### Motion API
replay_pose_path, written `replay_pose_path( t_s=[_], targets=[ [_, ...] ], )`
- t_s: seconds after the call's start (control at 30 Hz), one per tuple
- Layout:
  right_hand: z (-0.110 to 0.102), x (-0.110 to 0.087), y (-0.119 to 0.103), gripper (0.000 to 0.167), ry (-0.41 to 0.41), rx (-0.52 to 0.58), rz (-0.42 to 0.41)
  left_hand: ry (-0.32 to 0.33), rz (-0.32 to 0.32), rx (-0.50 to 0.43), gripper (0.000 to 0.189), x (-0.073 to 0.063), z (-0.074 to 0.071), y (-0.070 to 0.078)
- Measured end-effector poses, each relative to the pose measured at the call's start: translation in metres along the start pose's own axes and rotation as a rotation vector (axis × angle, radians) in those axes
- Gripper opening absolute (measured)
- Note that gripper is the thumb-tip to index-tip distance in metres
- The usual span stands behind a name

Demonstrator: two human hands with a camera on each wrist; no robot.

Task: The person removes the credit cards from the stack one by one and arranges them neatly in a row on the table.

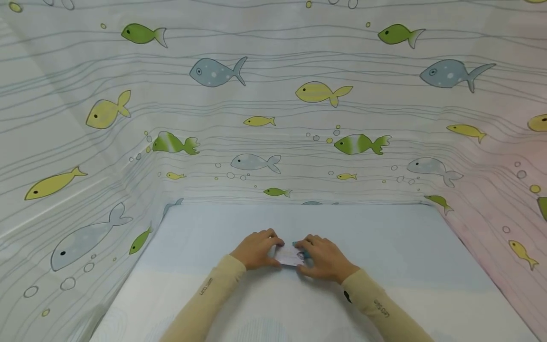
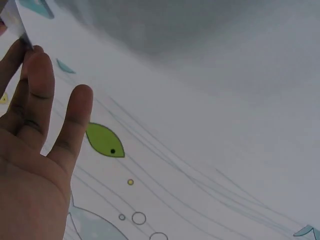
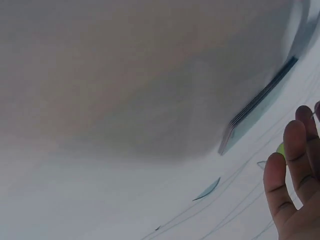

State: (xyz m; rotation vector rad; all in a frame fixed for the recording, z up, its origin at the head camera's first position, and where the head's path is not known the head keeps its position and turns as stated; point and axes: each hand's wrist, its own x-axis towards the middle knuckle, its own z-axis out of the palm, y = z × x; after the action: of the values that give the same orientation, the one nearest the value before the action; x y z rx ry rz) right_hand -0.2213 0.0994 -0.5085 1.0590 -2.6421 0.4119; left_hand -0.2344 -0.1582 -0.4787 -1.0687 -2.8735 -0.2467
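Both hands meet over the middle of the table, with a small pale card [image 1: 288, 257] between them. The left hand [image 1: 258, 250] grips the card's left end, thumb at the near edge and fingers at the far one. At its other end, the right hand [image 1: 326, 259] pinches the card near a small dark printed figure. In the left wrist view, part of the card [image 2: 14, 22] shows above the fingertips. Partly hidden behind the right hand is a teal item [image 1: 307, 254]. A thin layered stack with dark edges [image 3: 260, 102] lies on the surface in the right wrist view.
A pale blue and white cover lies over the table [image 1: 213, 232]. Fish-printed sheeting [image 1: 273, 137] rises at the back and along both sides. Long beige sleeves [image 1: 205, 294] cover both forearms.
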Motion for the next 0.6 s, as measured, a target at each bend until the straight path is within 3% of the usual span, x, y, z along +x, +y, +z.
replay_pose_path(
  t_s=[0.2, 0.43, 0.6],
  targets=[
    [0.006, 0.009, -0.013, 0.056, 0.007, 0.016, -0.013, -0.017, -0.016, -0.023, 0.058, -0.015, -0.014, -0.016],
    [0.009, 0.038, -0.038, 0.059, -0.052, 0.046, -0.043, -0.033, -0.096, -0.061, 0.057, -0.042, -0.026, -0.039],
    [0.011, 0.063, -0.058, 0.057, -0.097, 0.044, -0.037, 0.014, -0.134, -0.102, 0.057, -0.064, -0.037, -0.056]
  ],
)
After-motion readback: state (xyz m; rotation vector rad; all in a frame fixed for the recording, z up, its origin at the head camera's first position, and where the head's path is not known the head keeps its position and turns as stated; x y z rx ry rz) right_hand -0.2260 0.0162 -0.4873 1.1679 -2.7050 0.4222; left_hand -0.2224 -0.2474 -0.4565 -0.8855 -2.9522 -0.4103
